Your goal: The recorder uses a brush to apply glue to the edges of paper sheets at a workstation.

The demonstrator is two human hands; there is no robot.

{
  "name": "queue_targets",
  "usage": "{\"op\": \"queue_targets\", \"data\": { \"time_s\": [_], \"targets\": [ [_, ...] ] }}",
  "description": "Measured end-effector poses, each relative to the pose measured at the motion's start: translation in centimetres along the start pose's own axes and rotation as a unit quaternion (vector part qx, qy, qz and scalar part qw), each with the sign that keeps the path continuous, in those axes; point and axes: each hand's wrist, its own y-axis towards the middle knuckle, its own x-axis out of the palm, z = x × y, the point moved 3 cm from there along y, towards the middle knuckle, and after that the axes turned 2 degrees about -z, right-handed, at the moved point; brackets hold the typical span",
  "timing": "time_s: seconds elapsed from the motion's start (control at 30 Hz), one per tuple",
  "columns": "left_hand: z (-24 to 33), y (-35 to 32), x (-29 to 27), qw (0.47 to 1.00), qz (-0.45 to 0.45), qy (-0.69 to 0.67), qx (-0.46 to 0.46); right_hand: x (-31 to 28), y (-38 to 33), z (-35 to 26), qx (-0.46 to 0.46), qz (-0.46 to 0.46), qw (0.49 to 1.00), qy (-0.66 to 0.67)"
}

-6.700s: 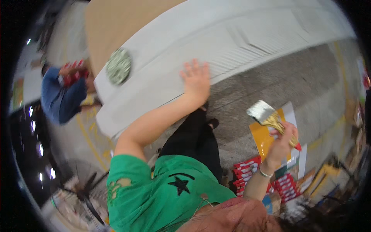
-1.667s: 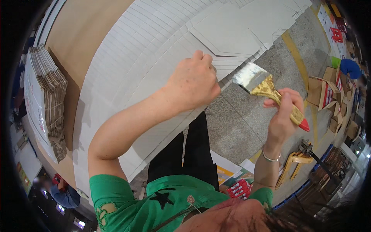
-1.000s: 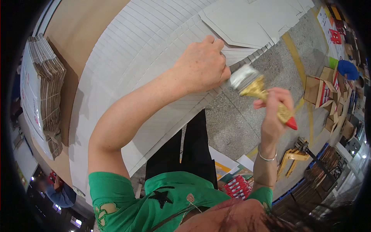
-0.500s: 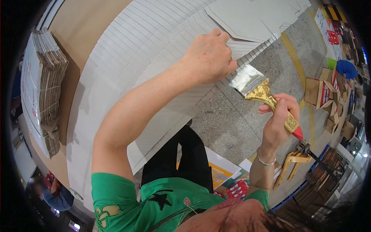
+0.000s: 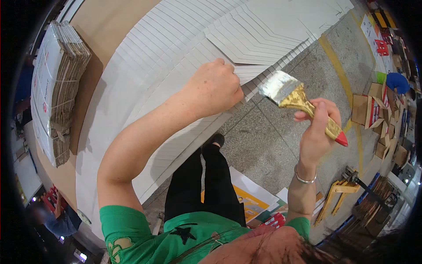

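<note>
My left hand (image 5: 214, 88) is closed with its fingers curled under, lying on the overlapping white sheets (image 5: 145, 66) near their right edge. Its fingertips are hidden, so whether it pinches a sheet I cannot tell. Just beyond it lie fanned sheets with angled corners (image 5: 255, 37). My right hand (image 5: 320, 132) grips a wide flat paintbrush (image 5: 301, 103) by its gold handle with a red end. White paste coats the bristles, which point up and left toward my left hand. The brush is held over the floor beside the sheets, apart from them.
A strapped bundle of folded cardboard (image 5: 57, 94) stands at the left on a brown board (image 5: 94, 26). Open cartons (image 5: 373, 110) and a yellow metal frame (image 5: 336, 196) are on the right. Printed panels (image 5: 246, 198) lie by my legs. Another person (image 5: 63, 218) is at lower left.
My left hand has moved left and toward me, and several more sheet edges show fanned out beyond it. The brush in my right hand has barely moved.
</note>
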Motion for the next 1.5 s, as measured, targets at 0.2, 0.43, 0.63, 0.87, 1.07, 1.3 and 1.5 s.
{"op": "queue_targets", "data": {
  "time_s": [0.2, 0.43, 0.63, 0.87, 1.07, 1.3, 1.5],
  "targets": [
    [-0.5, -0.3, 0.2, 0.998, 0.038, -0.027, 0.048, 1.2, -2.9, 0.5, -0.023, -0.114, 0.988, -0.1],
    [-0.6, -0.2, 0.2, 0.997, 0.05, -0.017, 0.057, 1.8, -2.9, -0.1, 0.015, -0.07, 0.994, -0.081],
    [-0.6, -0.4, 0.5, 0.997, 0.056, -0.017, 0.054, 2.8, -2.8, -1.1, 0.065, 0.006, 0.997, -0.033],
    [-0.6, -0.6, 0.3, 0.996, 0.071, -0.031, 0.048, 0.2, -4.1, -1.3, 0.101, -0.054, 0.993, 0.0],
    [-1.5, -0.8, 0.0, 0.983, 0.117, -0.129, 0.06, -0.4, 1.5, 6.1, 0.17, -0.137, 0.952, -0.213],
    [-2.1, -1.0, -1.2, 0.977, 0.079, -0.199, 0.013, 1.1, 4.8, 9.4, 0.072, -0.133, 0.94, -0.306],
    [-2.2, -0.7, -1.4, 0.977, 0.051, -0.206, -0.014, 1.2, 6.0, 10.6, 0.065, -0.149, 0.911, -0.379]
  ]
}}
